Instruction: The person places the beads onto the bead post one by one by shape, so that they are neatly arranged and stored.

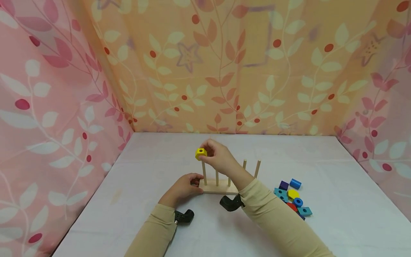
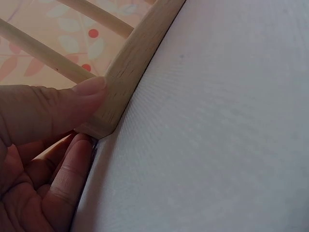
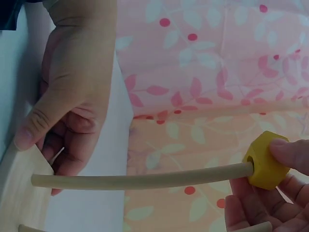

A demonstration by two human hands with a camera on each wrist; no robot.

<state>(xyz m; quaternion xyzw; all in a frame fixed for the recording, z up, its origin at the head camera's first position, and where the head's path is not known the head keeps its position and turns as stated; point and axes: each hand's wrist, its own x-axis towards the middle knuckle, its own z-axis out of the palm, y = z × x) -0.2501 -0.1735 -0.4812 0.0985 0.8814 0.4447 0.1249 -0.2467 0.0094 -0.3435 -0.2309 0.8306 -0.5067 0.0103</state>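
A wooden peg stand (image 1: 212, 188) with several upright pegs rests on the white table. My left hand (image 1: 183, 186) holds the left end of its base; in the left wrist view the thumb (image 2: 91, 89) presses the wood and the other fingers curl at the end. Above, my right hand (image 1: 219, 157) pinches a yellow hexagonal block (image 1: 201, 154) at the top of the leftmost peg (image 3: 140, 181). As the right wrist view shows, the peg's tip meets the hole of the block. The right forearm hides part of the stand's right side.
Loose blocks lie in a group to the right of the stand: a blue cylinder (image 1: 295, 184), a yellow block (image 1: 293, 194), a blue ring (image 1: 298, 202), teal pieces (image 1: 305, 211) and others. Patterned cloth walls (image 1: 218, 71) enclose the table's back and sides.
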